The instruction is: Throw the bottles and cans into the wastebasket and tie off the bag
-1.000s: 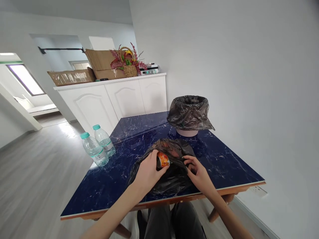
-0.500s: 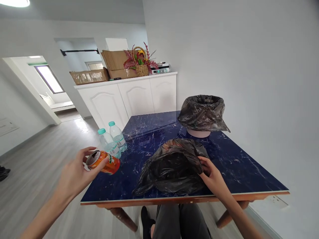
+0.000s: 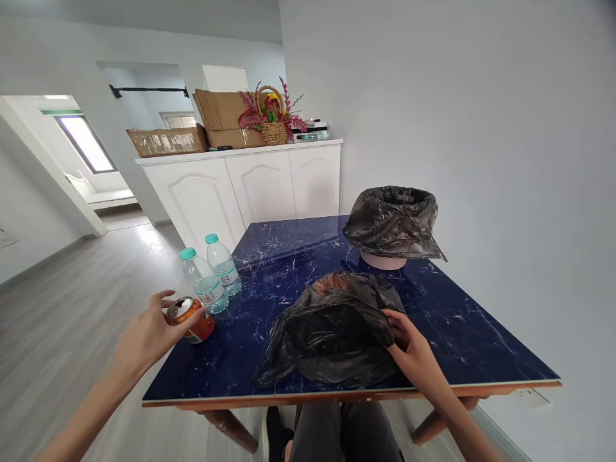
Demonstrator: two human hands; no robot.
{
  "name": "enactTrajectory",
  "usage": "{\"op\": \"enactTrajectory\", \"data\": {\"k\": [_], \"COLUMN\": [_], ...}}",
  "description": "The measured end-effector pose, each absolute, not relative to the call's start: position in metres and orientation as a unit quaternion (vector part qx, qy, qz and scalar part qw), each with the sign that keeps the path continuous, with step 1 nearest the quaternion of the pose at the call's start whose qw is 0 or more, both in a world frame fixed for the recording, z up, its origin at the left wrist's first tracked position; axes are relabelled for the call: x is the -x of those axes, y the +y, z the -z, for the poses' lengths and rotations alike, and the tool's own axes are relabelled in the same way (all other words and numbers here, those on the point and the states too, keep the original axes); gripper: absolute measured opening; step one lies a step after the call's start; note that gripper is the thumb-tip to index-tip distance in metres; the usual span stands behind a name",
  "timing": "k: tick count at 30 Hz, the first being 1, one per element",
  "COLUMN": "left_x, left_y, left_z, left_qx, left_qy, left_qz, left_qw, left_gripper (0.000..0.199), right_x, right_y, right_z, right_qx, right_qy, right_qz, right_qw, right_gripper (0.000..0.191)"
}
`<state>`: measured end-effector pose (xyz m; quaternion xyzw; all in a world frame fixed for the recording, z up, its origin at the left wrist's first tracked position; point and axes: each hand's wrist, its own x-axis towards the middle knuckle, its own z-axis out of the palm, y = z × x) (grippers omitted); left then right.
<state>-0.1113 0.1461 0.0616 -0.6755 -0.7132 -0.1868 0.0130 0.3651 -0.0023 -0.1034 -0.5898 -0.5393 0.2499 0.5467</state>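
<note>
My left hand [image 3: 156,327] is curled around an orange soda can [image 3: 198,328], thumb along its near side. The can stands upright at the table's left edge, its opened top showing. Just behind it are two clear water bottles [image 3: 206,285] with teal caps. My right hand [image 3: 407,337] pinches the right rim of a black plastic bag [image 3: 332,359], which lies on the table with its mouth gaping toward me. Something orange-red shows faintly through the bag's upper side; I cannot make out what it is.
A pale bin [image 3: 382,260] lined with a black bag stands at the back right of the blue marble-patterned table [image 3: 283,263]. The wall rises along the right side. Beyond the table, a white cabinet [image 3: 260,186] carries cardboard boxes [image 3: 168,141] and a flower basket [image 3: 273,133].
My left hand has lowered the soda can, turning it from tilted to upright beside the bottles. My right hand keeps its hold on the bag's rim. The view has shifted slightly.
</note>
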Motion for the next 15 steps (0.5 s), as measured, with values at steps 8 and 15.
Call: {"op": "enactTrajectory", "data": {"k": [8,15], "left_x": [0.105,-0.008], "left_y": [0.12,0.051], "left_z": [-0.069,-0.079], "left_qx": [0.693,0.95], "left_qy": [-0.66,-0.243], "left_qz": [0.242,0.188], "left_qw": [0.164,0.047], "left_gripper": [0.09,0.021], "right_x": [-0.364,-0.364], "right_y": [-0.001,-0.001], "right_z": [0.103,0.102], "right_qx": [0.576,0.573], "right_qy": [-0.533,-0.533], "right_qz": [-0.245,-0.246], "right_qw": [0.569,0.572], "right_gripper": [0.042,0.041]}}
